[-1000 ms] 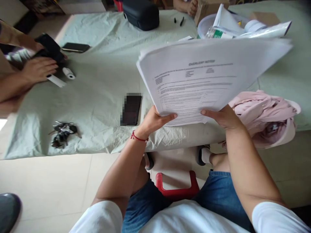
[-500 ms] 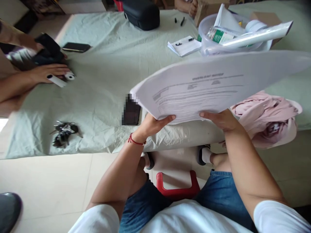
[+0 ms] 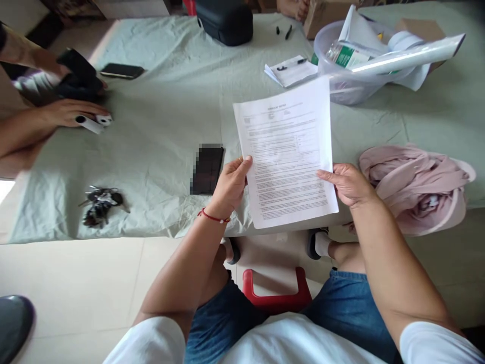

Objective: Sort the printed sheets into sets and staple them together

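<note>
A stack of printed white papers (image 3: 287,151) lies flat at the near edge of the table, its bottom edge hanging over the rim. My left hand (image 3: 230,185) grips its left edge, thumb on top. My right hand (image 3: 347,183) holds its right edge with the fingers along the side. A black phone (image 3: 206,169) lies just left of my left hand.
The table wears a pale green cloth (image 3: 159,131). A pink garment with a cap (image 3: 417,182) lies at the right, a bunch of keys (image 3: 99,205) at the left. Another person's hands (image 3: 66,112) rest by white rolls. A plastic tub (image 3: 356,76), notepad (image 3: 291,71), second phone (image 3: 122,71) and black case (image 3: 226,21) sit farther back.
The papers, held up and tilted toward me before, have come down flat onto the table edge. The other person's hand has slid toward the white rolls.
</note>
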Available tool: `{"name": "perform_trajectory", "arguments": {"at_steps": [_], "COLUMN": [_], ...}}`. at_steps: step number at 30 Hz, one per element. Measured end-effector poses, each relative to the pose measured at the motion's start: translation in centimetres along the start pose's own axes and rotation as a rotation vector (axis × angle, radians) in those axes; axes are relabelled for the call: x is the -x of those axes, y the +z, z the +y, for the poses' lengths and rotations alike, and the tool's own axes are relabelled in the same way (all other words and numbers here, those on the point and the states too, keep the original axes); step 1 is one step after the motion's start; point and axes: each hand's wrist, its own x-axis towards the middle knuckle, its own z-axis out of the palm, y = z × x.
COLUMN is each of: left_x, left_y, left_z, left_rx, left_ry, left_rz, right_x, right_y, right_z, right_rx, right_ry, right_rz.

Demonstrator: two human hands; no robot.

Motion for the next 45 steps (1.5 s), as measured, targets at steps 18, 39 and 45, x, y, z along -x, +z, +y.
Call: {"name": "perform_trajectory", "arguments": {"at_steps": [18,39,45], "left_x": [0.4,1.1,0.7], "left_y": [2.1,1.9,2.1], "left_z": [-4.0,-5.4,-5.2], "left_rx": [0.103,-0.289,-0.229], "left_ry": [-0.037,0.206,0.188], "left_rz": [0.257,0.317,0.259], "right_x": [0.0,0.4,-0.5], "right_y": [0.0,0.6,1.2], "right_z": [1.8,1.5,2.2], "right_rx": [0.011,0.01,-0.014], "right_ry": [-0.029,0.055,0.002], "right_rz": [0.094,0.034,0.13]}}
